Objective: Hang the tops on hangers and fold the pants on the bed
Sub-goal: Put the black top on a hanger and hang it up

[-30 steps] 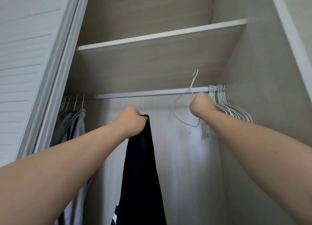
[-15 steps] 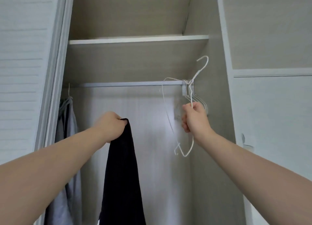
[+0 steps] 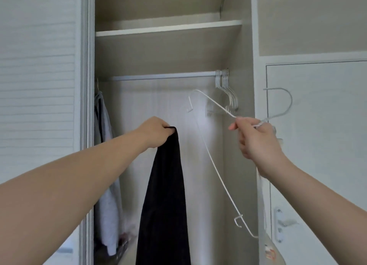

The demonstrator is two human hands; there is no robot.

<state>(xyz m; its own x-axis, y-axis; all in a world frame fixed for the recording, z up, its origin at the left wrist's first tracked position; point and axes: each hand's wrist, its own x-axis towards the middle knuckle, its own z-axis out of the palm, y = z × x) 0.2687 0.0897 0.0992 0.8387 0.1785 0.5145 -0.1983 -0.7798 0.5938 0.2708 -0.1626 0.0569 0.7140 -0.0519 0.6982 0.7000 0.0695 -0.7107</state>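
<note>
Left hand [image 3: 156, 132] gripped the black top [image 3: 164, 195] by its bunched upper edge, long axis hanging vertical below the wardrobe rail [image 3: 162, 76], while right hand [image 3: 256, 139], level and nearby, pinched the tilted wire hanger [image 3: 291, 101] at its neck, clear of the cloth.

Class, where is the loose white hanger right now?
Head view, right of centre: the right hand grips the white hanger by its neck, clear of the rail, right of the black garment.
</note>
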